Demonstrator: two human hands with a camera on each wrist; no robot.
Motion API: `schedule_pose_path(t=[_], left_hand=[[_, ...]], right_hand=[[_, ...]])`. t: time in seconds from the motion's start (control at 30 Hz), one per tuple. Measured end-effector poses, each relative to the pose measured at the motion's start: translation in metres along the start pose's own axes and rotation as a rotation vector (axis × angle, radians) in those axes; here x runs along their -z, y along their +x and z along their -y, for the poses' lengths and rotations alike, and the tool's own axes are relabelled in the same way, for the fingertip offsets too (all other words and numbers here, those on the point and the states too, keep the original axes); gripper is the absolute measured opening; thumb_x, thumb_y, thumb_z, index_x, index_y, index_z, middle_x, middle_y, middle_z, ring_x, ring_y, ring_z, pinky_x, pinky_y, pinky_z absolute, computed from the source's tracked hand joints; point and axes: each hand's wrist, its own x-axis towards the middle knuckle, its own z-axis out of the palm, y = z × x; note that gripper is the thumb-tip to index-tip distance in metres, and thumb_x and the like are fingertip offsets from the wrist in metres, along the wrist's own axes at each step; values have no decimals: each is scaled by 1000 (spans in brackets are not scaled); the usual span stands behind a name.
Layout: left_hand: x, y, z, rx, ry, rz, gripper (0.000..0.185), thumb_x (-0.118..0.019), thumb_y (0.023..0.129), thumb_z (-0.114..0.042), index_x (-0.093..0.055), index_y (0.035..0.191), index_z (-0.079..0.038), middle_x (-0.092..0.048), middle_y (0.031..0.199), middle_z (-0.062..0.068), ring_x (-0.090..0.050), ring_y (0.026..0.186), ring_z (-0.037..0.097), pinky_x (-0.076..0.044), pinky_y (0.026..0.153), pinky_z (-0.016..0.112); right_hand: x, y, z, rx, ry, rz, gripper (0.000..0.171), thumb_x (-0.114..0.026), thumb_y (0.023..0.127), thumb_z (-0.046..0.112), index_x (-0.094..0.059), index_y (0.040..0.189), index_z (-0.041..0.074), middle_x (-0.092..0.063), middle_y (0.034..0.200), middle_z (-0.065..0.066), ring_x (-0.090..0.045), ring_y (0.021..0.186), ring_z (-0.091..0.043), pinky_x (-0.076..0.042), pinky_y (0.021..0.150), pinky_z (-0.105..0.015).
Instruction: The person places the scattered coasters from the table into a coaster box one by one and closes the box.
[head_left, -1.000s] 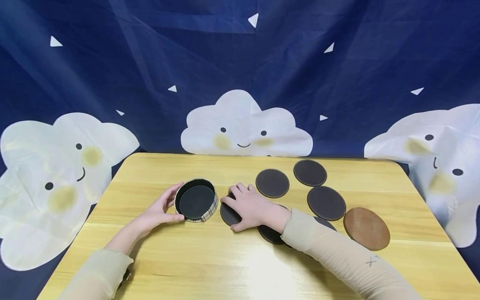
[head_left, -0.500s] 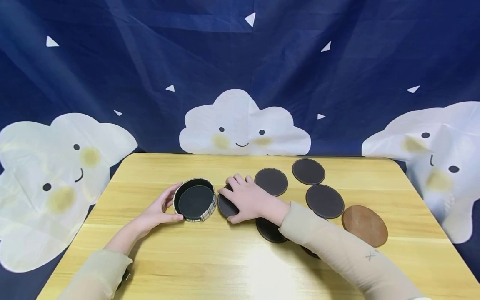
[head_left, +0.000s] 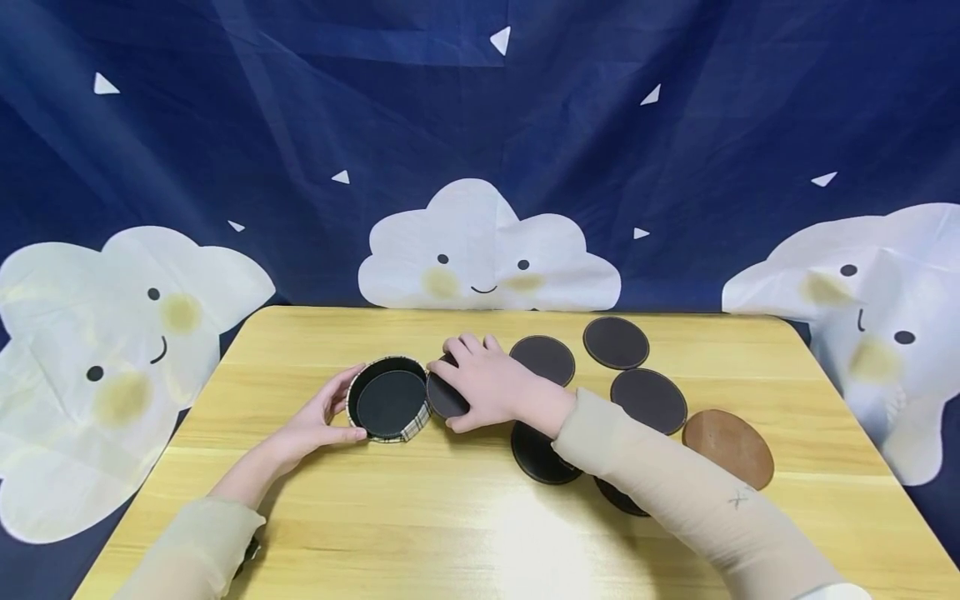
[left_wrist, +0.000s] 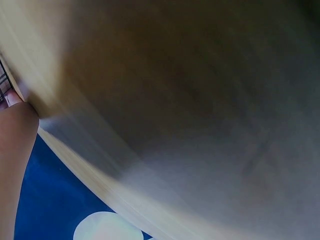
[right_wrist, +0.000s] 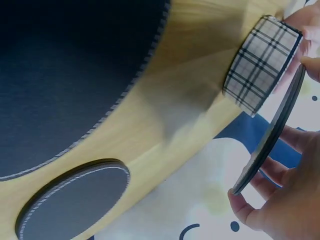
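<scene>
Wooden table (head_left: pixel 450 533): pale yellow top carrying everything we list; a navy cloud-print backdrop (head_left: pixel 487 250) hangs behind it.

Loose coasters: we count three dark round ones lying flat and apart at (head_left: pixel 542 358), (head_left: pixel 616 342) and (head_left: pixel 648 400), two more partly hidden under the right sleeve (head_left: pixel 543 457) (head_left: pixel 619 497), and one brown round coaster (head_left: pixel 727 447) at the right end. They lie spread singly, so each rim is free to grasp.

Round plaid-sided holder (head_left: pixel 389 399): open-topped, dark inside, standing left of centre. In the right wrist view its tartan wall (right_wrist: pixel 261 64) stands upright on the table.

Left hand (head_left: pixel 315 421): we see its fingers curved around the holder's near left wall, thumb on the rim, which we judge steadies it. The left wrist view is only blur.

Right hand (head_left: pixel 483 387): fingers and thumb pinch the dark coaster in hand (head_left: pixel 444 397) by opposite edges.

That coaster (right_wrist: pixel 272 135): held tilted on edge just beside the holder's right rim, clear of the table, an angle that we judge suits clearing the wall.
</scene>
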Motion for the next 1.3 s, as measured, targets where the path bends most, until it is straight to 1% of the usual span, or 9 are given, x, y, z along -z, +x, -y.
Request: schedule_pose_path(t=[0.23,0.4,0.67,0.87,1.13,1.3], left_hand=[[0,0,-1,9,-3,1,105,-85,88,-5,-20,170,-10,-32,165,29,-49,131,-4,-35,104,6],[0,0,-1,19,2,2,105,-85,88,-6,-20,170,-11,-32,165,28,-49,131,-4,-35,104,6],[0,-1,-3,44,6,7,104,-84,89,-8,-20,170,-14,-34,165,26,-50,128,-7,-32,105,6],[0,0,-2,31,11,5,103,-84,89,-7,-20,170,-13,-36,164,26,-51,128,-6,-33,105,8],[0,-1,-1,37,2,7,103,-83,90,-7,-20,170,-13,-33,165,25,-51,126,-12,-34,104,8],[0,0,-1,19,5,15,101,-82,91,-6,-21,170,-13,-35,164,24,-52,126,-10,-34,105,9]], right_hand=[[11,16,3,4,28,-26,84,-76,83,63,-51,154,25,-51,138,-6,-45,125,-24,-42,96,-43],[13,29,6,6,40,-47,84,-77,82,64,-51,153,26,-50,141,-6,-45,127,-24,-41,98,-43],[11,48,13,4,41,-71,80,-74,86,67,-52,151,27,-51,144,-4,-44,131,-24,-42,99,-42],[9,56,22,17,31,-68,81,-73,87,68,-52,152,26,-50,146,-5,-45,131,-24,-41,100,-43],[-2,68,33,19,16,-66,81,-71,87,70,-52,152,27,-49,147,-4,-44,132,-23,-41,102,-42],[-5,71,39,19,19,-62,80,-71,87,69,-51,153,28,-48,148,-4,-44,132,-23,-41,101,-41]])
